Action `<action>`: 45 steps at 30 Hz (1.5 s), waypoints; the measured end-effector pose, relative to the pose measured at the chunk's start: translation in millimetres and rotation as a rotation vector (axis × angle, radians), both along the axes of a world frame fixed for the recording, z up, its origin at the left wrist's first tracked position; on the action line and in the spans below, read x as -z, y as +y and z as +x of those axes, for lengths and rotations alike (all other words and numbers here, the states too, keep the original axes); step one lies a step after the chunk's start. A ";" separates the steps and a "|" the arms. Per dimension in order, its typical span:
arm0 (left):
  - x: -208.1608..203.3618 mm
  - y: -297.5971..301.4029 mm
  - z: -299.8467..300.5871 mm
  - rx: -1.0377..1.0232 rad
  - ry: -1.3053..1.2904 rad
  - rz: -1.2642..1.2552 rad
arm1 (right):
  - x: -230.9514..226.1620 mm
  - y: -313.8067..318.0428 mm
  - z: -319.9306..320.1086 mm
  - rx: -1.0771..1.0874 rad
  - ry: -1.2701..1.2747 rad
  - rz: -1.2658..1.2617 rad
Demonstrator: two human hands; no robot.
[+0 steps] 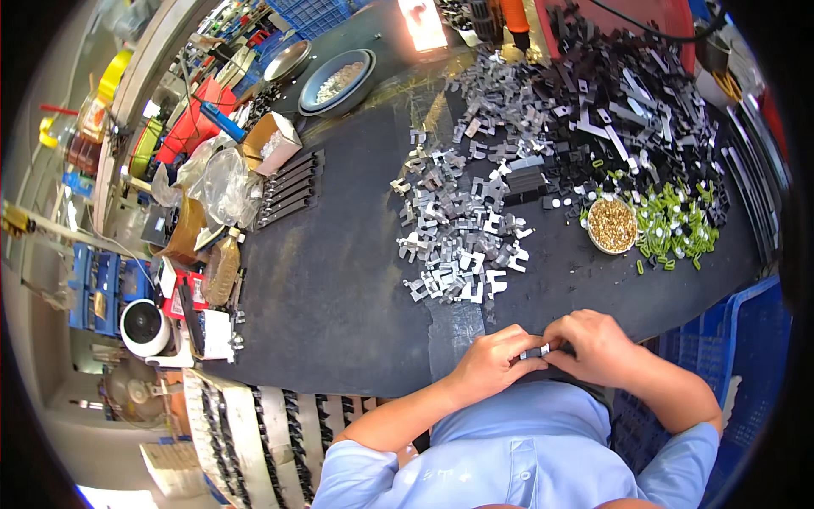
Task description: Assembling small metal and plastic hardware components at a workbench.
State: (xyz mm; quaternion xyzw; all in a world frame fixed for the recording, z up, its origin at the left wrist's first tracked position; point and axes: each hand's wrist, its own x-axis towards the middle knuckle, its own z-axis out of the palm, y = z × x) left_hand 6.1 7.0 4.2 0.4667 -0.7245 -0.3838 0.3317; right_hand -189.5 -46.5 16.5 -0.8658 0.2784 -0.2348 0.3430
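My left hand (pixel 498 363) and my right hand (pixel 591 346) meet at the table's near edge, just in front of my body. Between their fingertips they pinch a small dark part with pale, shiny ends (pixel 534 352); the fingers cover much of it, so its exact kind does not show. Both hands are closed on it. Beyond them lies a heap of small silver metal clips (pixel 462 246). Right of that heap stands a round white dish of tiny brass-coloured pieces (pixel 612 226), beside a scatter of lime-green oval parts (pixel 678 225).
Black strips and parts (pixel 636 110) pile up at the far right. Blue crates (pixel 746 331) stand by the right edge. Along the left lie a row of dark strips (pixel 290 188), a box of white bits (pixel 273 142), a plastic bottle (pixel 224 267) and nested bowls (pixel 337 83).
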 end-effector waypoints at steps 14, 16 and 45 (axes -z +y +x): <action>-28.2 -23.1 -9.6 -0.105 0.100 0.093 | -1.0 -112.9 -72.6 0.555 0.056 -0.441; -23.3 -22.5 -13.9 -0.079 0.178 0.061 | -2.6 -112.2 -65.7 0.488 0.162 -0.389; -22.5 -18.3 -8.7 -0.067 0.327 0.261 | -8.2 -110.6 -44.2 0.351 0.488 -0.618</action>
